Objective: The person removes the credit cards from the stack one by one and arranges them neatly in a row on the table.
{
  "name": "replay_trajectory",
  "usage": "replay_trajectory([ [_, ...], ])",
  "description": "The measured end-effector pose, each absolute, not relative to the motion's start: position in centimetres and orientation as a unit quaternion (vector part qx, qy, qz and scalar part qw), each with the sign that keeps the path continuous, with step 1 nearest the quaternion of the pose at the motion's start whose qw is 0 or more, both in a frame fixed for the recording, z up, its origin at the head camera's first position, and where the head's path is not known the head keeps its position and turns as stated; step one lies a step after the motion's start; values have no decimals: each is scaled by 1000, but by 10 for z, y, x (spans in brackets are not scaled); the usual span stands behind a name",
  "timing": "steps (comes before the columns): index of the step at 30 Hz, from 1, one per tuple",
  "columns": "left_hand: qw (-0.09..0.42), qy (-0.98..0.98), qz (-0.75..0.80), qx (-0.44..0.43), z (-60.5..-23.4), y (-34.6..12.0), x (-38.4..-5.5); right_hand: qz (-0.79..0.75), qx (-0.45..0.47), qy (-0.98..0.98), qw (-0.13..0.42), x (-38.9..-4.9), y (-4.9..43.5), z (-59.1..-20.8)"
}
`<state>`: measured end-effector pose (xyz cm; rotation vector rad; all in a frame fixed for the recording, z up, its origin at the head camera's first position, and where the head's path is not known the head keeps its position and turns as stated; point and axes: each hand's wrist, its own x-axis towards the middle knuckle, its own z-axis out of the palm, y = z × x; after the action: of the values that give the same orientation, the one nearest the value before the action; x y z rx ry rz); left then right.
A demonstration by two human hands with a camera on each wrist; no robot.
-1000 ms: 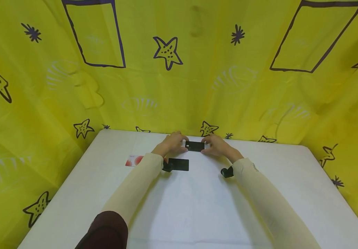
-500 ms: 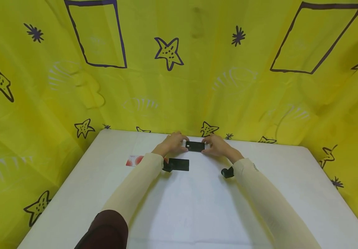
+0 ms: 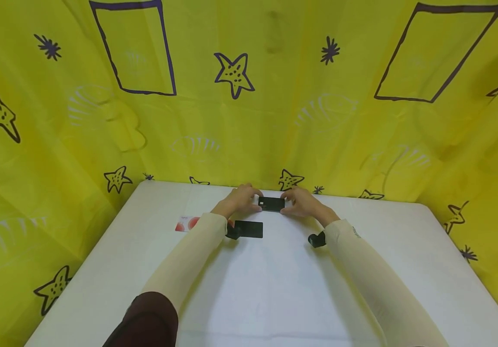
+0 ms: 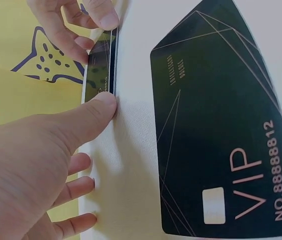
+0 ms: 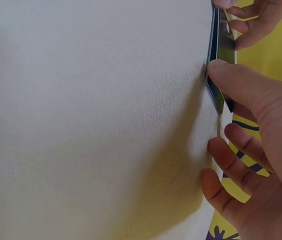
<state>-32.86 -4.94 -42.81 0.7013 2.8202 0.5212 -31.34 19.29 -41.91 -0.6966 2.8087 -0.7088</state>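
Near the table's back edge my left hand point(image 3: 241, 199) and right hand point(image 3: 303, 203) pinch opposite ends of a small stack of black plastic cards point(image 3: 271, 204), with a pale chip patch at the left. In the right wrist view the stacked cards point(image 5: 225, 55) show separate edges with a narrow gap between them; their exact number is unclear. My right thumb point(image 5: 223, 70) presses the near edge, while its other fingers curl loosely below. Seen from the left wrist, my left thumb point(image 4: 101, 105) lies on the near edge too. Another black card, marked VIP point(image 4: 216, 130), lies flat on the table, nearer me.
A red-and-white card point(image 3: 186, 224) lies left of the flat black card point(image 3: 251, 229), partly hidden by my left sleeve point(image 3: 197, 248). Behind the white table point(image 3: 266, 289) hangs a yellow curtain point(image 3: 275, 120) with starfish drawings. Dark wrist cameras point(image 3: 317, 240) stick out beneath both wrists.
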Motion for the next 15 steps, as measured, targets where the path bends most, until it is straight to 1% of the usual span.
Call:
replay_trajectory([
  [8, 101, 951, 175, 233, -427, -48, -330, -239, -222, 942, 83, -316, 194, -421],
  [15, 86, 950, 162, 254, -424, -48, -331, -243, -224, 940, 80, -317, 194, -419],
])
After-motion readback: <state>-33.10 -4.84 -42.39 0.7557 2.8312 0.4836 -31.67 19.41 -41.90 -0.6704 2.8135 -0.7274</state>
